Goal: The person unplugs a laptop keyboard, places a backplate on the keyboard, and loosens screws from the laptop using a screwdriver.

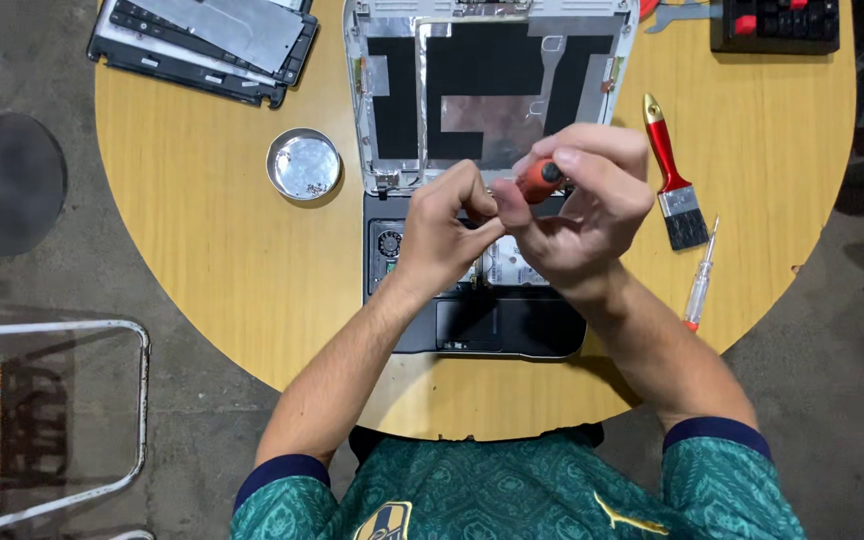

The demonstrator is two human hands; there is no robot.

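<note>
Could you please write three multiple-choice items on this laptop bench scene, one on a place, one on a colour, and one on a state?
1. Where does the metal dish stand?
A. Left of the laptop
B. On the chair
C. Right of the brush

2. What colour is the brush handle?
A. Blue
B. Red
C. Green

3. In what state is the laptop?
A. Shut and whole
B. Open, with its insides bared
C. Wrapped in a bag

Answers:
1 A: the dish sits on the table just left of the laptop's lid.
2 B: the handle is red with a gold tip.
3 B: a fan and boards show under the left hand and the right hand, which holds a screwdriver.
</note>
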